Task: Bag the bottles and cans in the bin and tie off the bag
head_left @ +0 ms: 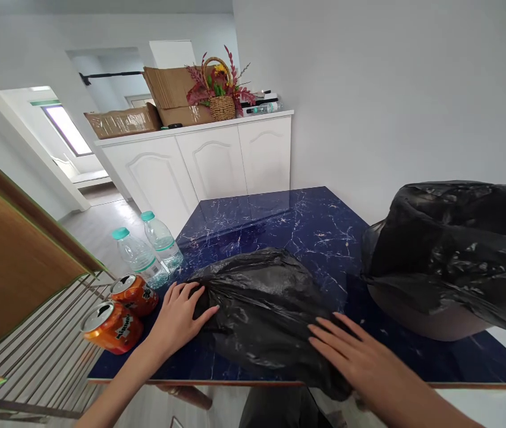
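A black plastic bag lies spread and crumpled across the blue marbled table, part of it hanging over the front edge. On the bag's left end rests my left hand, with its thumb and fingers apart. My right hand lies over the bag's right side, fingers stretched out and touching the plastic. Left of my left hand stand two orange drink cans, a nearer can and a farther can. Behind them are two clear bottles with teal caps, a left bottle and a right bottle.
At the right of the table stands a bin lined with a black bag. A wire rack and wooden panel are at the left. Beyond, a white cabinet carries cardboard boxes and a flower basket.
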### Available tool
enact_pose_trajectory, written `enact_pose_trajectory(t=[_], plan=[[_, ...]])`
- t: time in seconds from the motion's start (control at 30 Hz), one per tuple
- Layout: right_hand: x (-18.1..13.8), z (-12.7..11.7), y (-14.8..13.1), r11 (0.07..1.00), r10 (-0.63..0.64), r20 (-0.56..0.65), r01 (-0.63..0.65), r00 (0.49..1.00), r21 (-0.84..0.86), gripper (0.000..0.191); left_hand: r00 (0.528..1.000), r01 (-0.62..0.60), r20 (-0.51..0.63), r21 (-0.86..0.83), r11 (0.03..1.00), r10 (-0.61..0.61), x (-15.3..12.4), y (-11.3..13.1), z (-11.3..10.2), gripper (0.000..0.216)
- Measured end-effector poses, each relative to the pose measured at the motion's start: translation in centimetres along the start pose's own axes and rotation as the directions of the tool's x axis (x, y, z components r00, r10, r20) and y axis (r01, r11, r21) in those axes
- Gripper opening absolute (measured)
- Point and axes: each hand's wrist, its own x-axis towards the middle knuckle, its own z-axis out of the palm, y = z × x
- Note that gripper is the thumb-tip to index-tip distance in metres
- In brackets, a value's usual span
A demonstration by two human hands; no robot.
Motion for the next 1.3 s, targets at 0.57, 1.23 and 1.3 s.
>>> enact_pose_trajectory(t=[0.57, 1.23, 1.3], plan=[[16.4, 2.1, -8.4, 0.927, 0.11, 0.174, -0.164, 0.979, 0.338, 0.073, 0.949, -0.263, 0.138, -0.148, 0.953, 0.284, 0.6, 1.9, 4.2, 0.072], [1.2, -2.3, -1.8, 0.99, -0.003, 0.17, -0.021, 0.985, 0.139, 0.094, 0.95, -0.308, -0.025, -0.265, 0.914, 0.313, -2.9, -0.2, 0.1, 0.05], [0.6, -1.9, -1.6, 0.996, 0.003, 0.129, -0.014, 0.992, 0.091, 0.084, 0.936, -0.333, 0.012, -0.287, 0.898, 0.351, -3.7, 0.1, -0.8, 0.05]])
